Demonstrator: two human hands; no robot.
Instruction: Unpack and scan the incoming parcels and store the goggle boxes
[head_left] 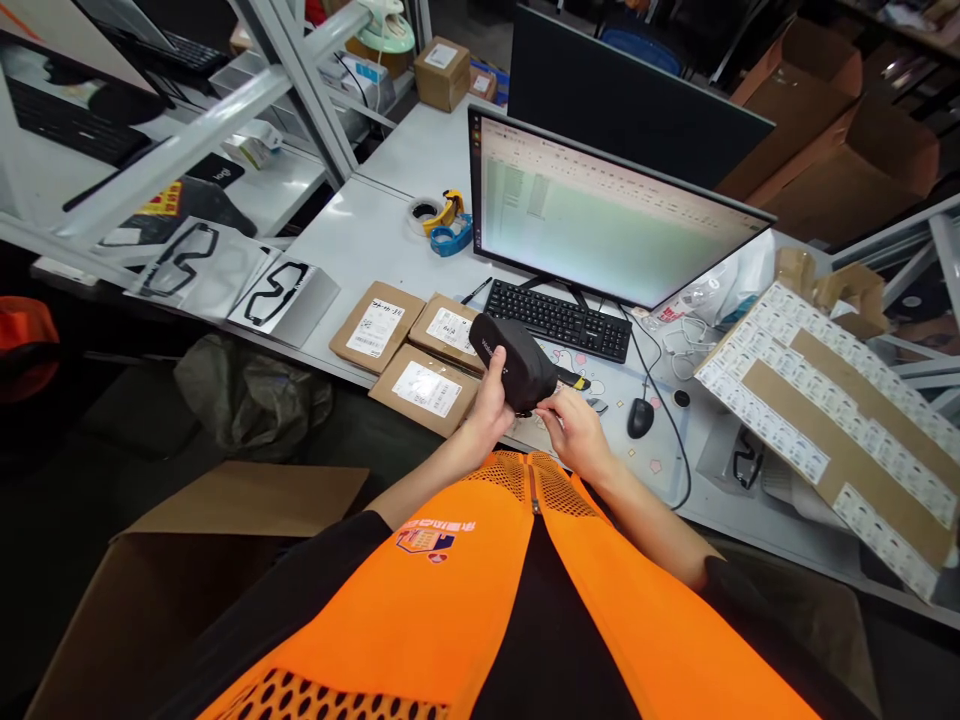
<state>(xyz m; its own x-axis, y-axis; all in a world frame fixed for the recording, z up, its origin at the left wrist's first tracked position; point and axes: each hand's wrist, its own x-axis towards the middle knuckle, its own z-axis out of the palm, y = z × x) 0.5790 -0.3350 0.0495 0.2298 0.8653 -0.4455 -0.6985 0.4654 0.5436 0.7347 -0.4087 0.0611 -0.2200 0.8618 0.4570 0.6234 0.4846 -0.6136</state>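
Note:
A black case (513, 366) with small pale lettering is held up over the front of the desk, tilted. My left hand (493, 398) is closed around its near left side, thumb on top. At the case's lower right edge, the fingers of my right hand (571, 424) are pinched together; the small part between them is too hidden to make out. Just left of the case lie labelled cardboard boxes, among them a front one (424, 388), a back one (450, 332) and a left one (375, 326). A yellow-and-black cutter (574, 379) shows behind the case.
Beyond the case stand a keyboard (559, 318) and a lit monitor (600, 215). A mouse (640, 418) sits on the desk mat to the right, near a label-covered cardboard sheet (832, 440). Tape dispensers (448, 225) and white boxes with goggle pictures (281, 298) are leftward.

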